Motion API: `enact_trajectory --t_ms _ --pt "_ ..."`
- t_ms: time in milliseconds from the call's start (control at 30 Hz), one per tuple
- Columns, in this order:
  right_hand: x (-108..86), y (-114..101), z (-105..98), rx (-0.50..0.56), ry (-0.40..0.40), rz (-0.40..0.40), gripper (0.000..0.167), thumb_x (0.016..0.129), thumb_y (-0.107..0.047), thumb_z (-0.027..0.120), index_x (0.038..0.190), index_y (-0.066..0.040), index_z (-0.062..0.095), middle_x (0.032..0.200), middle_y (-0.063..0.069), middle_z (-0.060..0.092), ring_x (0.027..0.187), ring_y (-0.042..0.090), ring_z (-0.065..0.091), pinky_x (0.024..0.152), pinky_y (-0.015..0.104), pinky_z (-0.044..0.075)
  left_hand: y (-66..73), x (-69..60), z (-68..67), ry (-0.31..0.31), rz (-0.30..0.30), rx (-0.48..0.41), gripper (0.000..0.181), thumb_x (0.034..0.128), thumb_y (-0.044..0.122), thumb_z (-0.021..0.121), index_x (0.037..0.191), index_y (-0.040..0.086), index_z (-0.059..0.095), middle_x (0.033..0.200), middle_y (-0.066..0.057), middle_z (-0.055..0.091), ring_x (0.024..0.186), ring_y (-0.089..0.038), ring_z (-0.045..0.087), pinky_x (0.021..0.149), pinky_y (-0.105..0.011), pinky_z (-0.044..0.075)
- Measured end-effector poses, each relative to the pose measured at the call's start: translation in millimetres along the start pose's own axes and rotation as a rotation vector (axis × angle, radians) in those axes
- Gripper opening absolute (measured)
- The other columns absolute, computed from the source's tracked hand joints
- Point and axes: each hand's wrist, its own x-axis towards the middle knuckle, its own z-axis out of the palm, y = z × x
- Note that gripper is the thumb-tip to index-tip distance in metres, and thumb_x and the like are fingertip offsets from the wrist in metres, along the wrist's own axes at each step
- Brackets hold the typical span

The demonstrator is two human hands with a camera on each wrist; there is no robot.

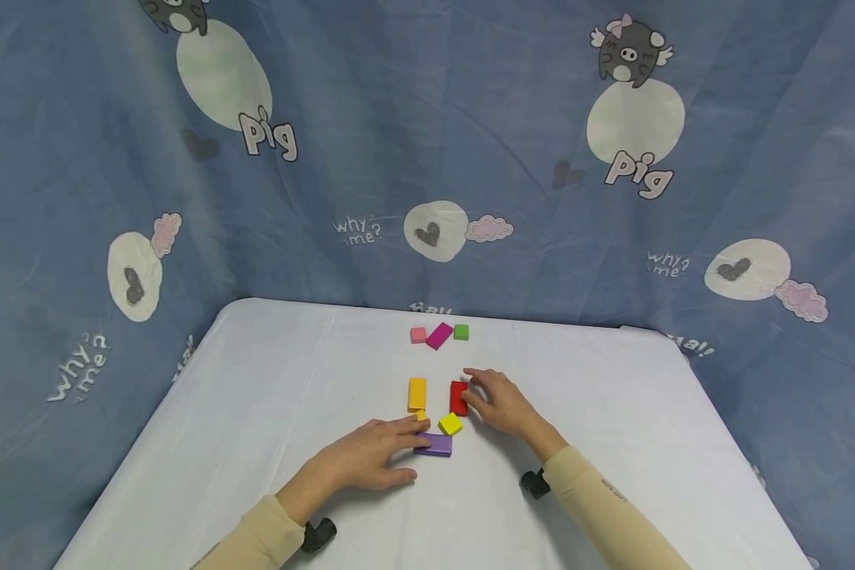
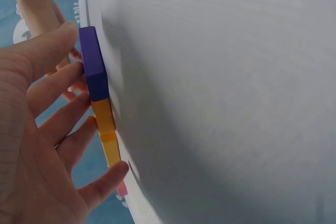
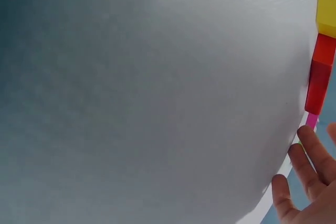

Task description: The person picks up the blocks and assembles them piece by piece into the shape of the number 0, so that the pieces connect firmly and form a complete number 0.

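Note:
In the head view my left hand (image 1: 370,455) lies low over the table with spread fingers. Its fingers reach over a purple block (image 1: 438,446) and partly cover a small orange block (image 1: 420,415). The left wrist view shows the fingers beside the purple block (image 2: 92,64), with no grip round it. My right hand (image 1: 502,404) is at the right side of a red block (image 1: 458,398), fingers loosely extended and holding nothing. Whether a fingertip touches the red block I cannot tell. A yellow block (image 1: 450,424) sits between the purple and red ones. An orange-yellow oblong block (image 1: 416,394) lies left of the red one.
Farther back on the white table (image 1: 292,380) stand a pink block (image 1: 418,336), a tilted magenta block (image 1: 439,336) and a green block (image 1: 461,332). A blue patterned cloth (image 1: 342,142) hangs behind the table's rear edge.

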Motion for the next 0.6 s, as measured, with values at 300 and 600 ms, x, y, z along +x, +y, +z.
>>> enact_trajectory --t_ms 300,600 --pt "-16.6 -13 -10 -0.125 0.037 -0.088 0.05 0.097 -0.037 0.059 0.142 -0.018 0.051 0.131 0.006 0.057 0.122 0.026 0.05 0.102 0.05 0.04 -4.2 -1.3 2.7 0.013 0.014 -0.002 0.054 0.0924 0.043 0.064 0.142 0.026 0.053 0.154 0.004 0.037 0.142 -0.019 0.031 0.105 -0.053 0.037" --pt "-58.6 -34 1 -0.365 -0.062 -0.34 0.056 0.095 -0.055 0.054 0.142 -0.025 0.052 0.145 0.006 0.045 0.132 0.026 0.041 0.1 0.053 0.039 -2.7 -1.9 2.2 0.026 0.034 0.012 0.054 0.093 0.043 0.063 0.143 0.024 0.052 0.155 0.002 0.036 0.143 -0.019 0.03 0.105 -0.053 0.036"
